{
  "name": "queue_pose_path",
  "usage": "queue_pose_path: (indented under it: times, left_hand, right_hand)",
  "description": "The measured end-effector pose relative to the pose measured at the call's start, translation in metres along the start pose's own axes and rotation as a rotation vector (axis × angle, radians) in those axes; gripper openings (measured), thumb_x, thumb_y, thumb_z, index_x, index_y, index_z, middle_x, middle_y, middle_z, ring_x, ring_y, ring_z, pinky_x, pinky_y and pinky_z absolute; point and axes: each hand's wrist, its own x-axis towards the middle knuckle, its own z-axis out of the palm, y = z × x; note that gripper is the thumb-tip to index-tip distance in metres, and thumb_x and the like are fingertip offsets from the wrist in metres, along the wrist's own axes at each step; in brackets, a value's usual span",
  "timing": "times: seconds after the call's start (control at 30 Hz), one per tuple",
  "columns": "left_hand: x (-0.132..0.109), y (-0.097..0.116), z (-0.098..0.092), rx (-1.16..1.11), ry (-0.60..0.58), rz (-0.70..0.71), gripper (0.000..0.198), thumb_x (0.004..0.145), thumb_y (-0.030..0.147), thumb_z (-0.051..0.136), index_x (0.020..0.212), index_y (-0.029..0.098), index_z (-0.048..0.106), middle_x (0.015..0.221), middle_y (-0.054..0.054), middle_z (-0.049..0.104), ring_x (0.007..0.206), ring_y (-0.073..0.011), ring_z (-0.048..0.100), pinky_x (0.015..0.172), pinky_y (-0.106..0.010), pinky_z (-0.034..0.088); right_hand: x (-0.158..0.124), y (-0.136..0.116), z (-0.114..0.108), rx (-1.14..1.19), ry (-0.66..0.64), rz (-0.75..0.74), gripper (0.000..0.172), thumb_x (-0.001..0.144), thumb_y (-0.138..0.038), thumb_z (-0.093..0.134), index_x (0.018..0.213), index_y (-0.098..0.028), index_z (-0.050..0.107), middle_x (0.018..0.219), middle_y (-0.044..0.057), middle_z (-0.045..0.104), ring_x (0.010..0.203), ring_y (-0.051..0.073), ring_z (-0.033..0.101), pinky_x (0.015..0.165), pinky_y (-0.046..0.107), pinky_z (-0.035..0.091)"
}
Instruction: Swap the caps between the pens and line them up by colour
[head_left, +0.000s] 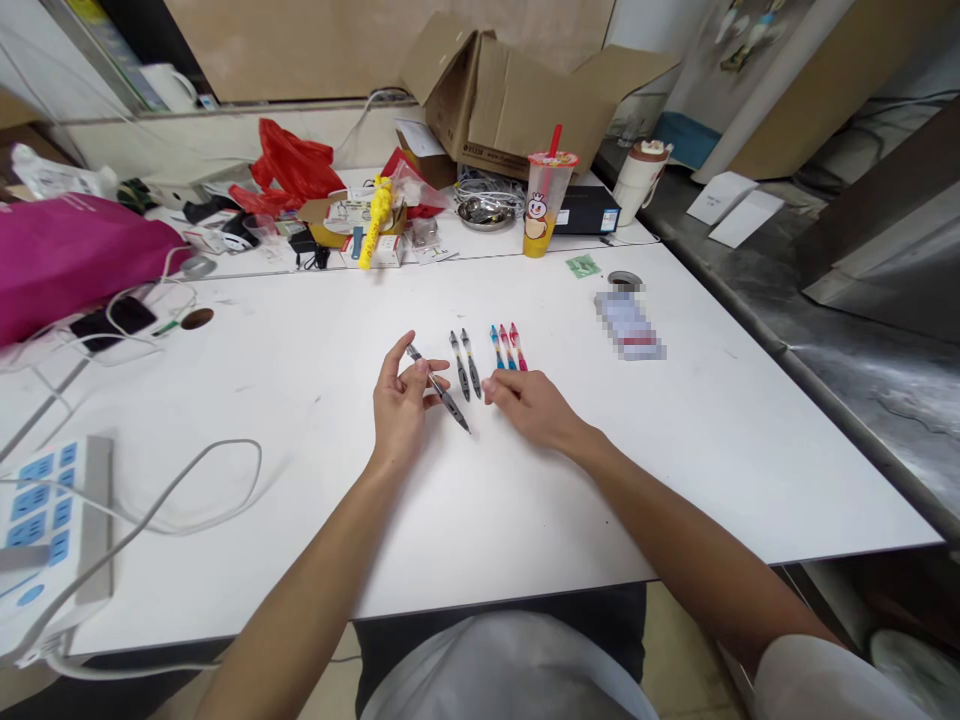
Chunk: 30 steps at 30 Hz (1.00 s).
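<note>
My left hand (401,405) grips a grey-and-black click pen (442,393) between thumb and fingers, its tip slanting down to the right. Two similar dark pens (469,365) lie side by side on the white table (300,500), between my two hands. Curled into a loose fist, my right hand (536,405) rests just right of those pens, with nothing visible sticking out of it. Behind its knuckles lie a blue pen (496,345) and two pink-red pens (517,345), their lower ends partly hidden by the hand.
A drink cup (538,205) with a red straw stands at the back, before a cardboard box (517,110). Right of the pens are a tape roll (625,280) and a blurred phone-like object (630,325). A power strip (56,530) with cables occupies the left edge.
</note>
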Motion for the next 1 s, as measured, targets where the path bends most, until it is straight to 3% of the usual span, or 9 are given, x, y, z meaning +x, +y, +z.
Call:
queue_pose_path:
  times: [0.17, 0.37, 0.5, 0.63, 0.7, 0.8, 1.0]
  left_hand:
    - [-0.003, 0.000, 0.002, 0.033, 0.024, 0.045, 0.055, 0.089, 0.049, 0.073, 0.138, 0.030, 0.057, 0.097, -0.005, 0.076, 0.074, -0.0157, 0.070, 0.062, -0.026, 0.057]
    - [-0.004, 0.001, 0.004, 0.043, -0.013, 0.010, 0.052, 0.089, 0.047, 0.074, 0.134, 0.027, 0.060, 0.097, -0.006, 0.077, 0.075, -0.0163, 0.071, 0.060, -0.025, 0.057]
    - [-0.001, -0.001, 0.003, -0.012, -0.045, -0.092, 0.069, 0.090, 0.045, 0.073, 0.152, 0.032, 0.044, 0.108, -0.009, 0.077, 0.086, -0.0196, 0.074, 0.065, -0.028, 0.061]
    - [0.000, -0.003, 0.004, -0.076, -0.061, -0.144, 0.085, 0.092, 0.042, 0.073, 0.162, 0.034, 0.025, 0.132, -0.013, 0.070, 0.113, -0.0252, 0.071, 0.090, -0.040, 0.062]
    - [0.000, -0.004, 0.004, -0.064, -0.047, -0.146, 0.073, 0.093, 0.040, 0.072, 0.156, 0.032, 0.036, 0.144, -0.015, 0.062, 0.122, -0.0269, 0.067, 0.099, -0.043, 0.059]
    - [0.000, -0.004, 0.003, 0.021, -0.044, -0.135, 0.043, 0.094, 0.038, 0.069, 0.133, 0.025, 0.060, 0.146, -0.015, 0.059, 0.121, -0.0281, 0.068, 0.097, -0.043, 0.059]
    - [0.000, 0.000, 0.003, 0.066, -0.063, -0.132, 0.022, 0.092, 0.034, 0.067, 0.109, 0.021, 0.067, 0.130, -0.013, 0.068, 0.107, -0.0236, 0.072, 0.081, -0.035, 0.060]
  right_hand:
    - [-0.007, -0.013, 0.011, -0.192, -0.129, -0.069, 0.037, 0.094, -0.055, 0.059, 0.078, -0.021, 0.061, 0.060, -0.004, 0.054, 0.059, 0.012, 0.048, 0.061, 0.028, 0.030]
    - [-0.011, -0.016, 0.020, -0.288, -0.117, -0.149, 0.038, 0.096, -0.037, 0.055, 0.064, -0.019, 0.054, 0.057, -0.004, 0.054, 0.055, 0.010, 0.040, 0.060, 0.028, 0.027]
    - [-0.012, -0.018, 0.024, -0.369, -0.058, -0.155, 0.034, 0.096, -0.039, 0.054, 0.068, -0.019, 0.056, 0.061, -0.003, 0.059, 0.056, 0.010, 0.042, 0.059, 0.027, 0.025]
    - [-0.008, -0.016, 0.021, -0.483, -0.001, -0.070, 0.037, 0.098, -0.039, 0.049, 0.067, -0.019, 0.057, 0.062, -0.001, 0.061, 0.057, 0.012, 0.046, 0.058, 0.028, 0.023]
    - [-0.003, -0.014, 0.017, -0.557, 0.053, 0.030, 0.038, 0.098, -0.041, 0.047, 0.069, -0.020, 0.059, 0.065, 0.000, 0.064, 0.059, 0.013, 0.050, 0.059, 0.029, 0.024]
    - [0.005, -0.009, 0.010, -0.674, 0.085, 0.175, 0.041, 0.100, -0.042, 0.042, 0.071, -0.020, 0.062, 0.068, 0.002, 0.067, 0.060, 0.016, 0.054, 0.060, 0.030, 0.025]
    - [0.015, -0.002, 0.009, -0.754, 0.004, 0.200, 0.046, 0.104, -0.038, 0.038, 0.073, -0.019, 0.066, 0.075, 0.009, 0.070, 0.069, 0.021, 0.062, 0.065, 0.032, 0.033]
